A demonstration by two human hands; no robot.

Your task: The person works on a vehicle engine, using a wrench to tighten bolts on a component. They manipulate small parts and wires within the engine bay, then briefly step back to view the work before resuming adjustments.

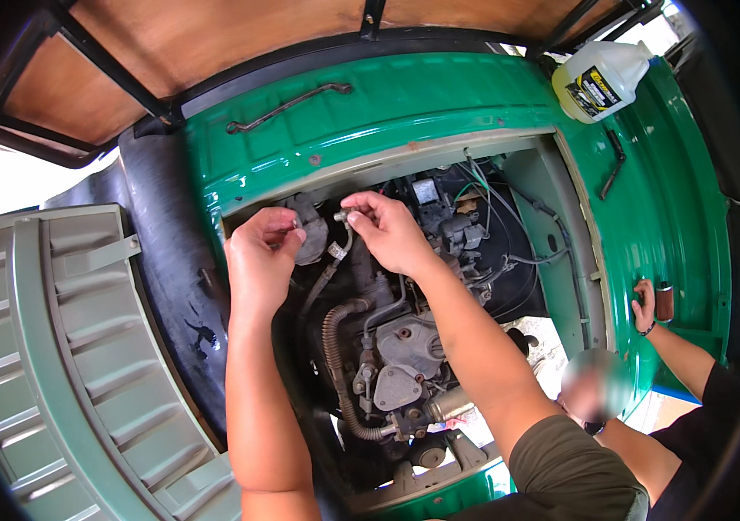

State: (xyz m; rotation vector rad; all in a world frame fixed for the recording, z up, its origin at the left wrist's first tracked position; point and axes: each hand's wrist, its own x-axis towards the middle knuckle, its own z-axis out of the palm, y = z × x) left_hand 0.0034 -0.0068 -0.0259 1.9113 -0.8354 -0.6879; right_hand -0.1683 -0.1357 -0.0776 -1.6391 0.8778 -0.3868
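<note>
My left hand (259,260) pinches a small fitting (294,224) — right hand (387,230) grips the hose end (342,215); next, I think, align them carefully.

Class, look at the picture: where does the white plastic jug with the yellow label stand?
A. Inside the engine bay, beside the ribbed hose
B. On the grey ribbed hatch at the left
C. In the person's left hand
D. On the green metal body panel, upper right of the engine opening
D: the white plastic jug sits on the green metal body panel, up and right of the engine opening, away from both hands.
</note>
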